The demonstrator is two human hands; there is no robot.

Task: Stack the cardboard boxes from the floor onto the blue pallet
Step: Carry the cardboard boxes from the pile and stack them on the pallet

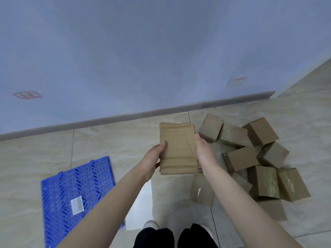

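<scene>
I hold a taped cardboard box point(177, 149) in the air in front of me, between both hands. My left hand point(152, 160) grips its left side with the thumb on top. My right hand point(203, 151) clasps its right side. The blue pallet point(71, 190) lies flat on the floor at the lower left, with a white label on it and no boxes. A heap of several cardboard boxes point(250, 158) lies on the floor to the right, and one more box point(202, 190) sits just under my right forearm.
A pale blue wall with a grey skirting board point(125, 117) runs across behind the boxes. The floor is beige tile point(111, 140). My feet point(172, 235) stand at the bottom middle, between pallet and heap.
</scene>
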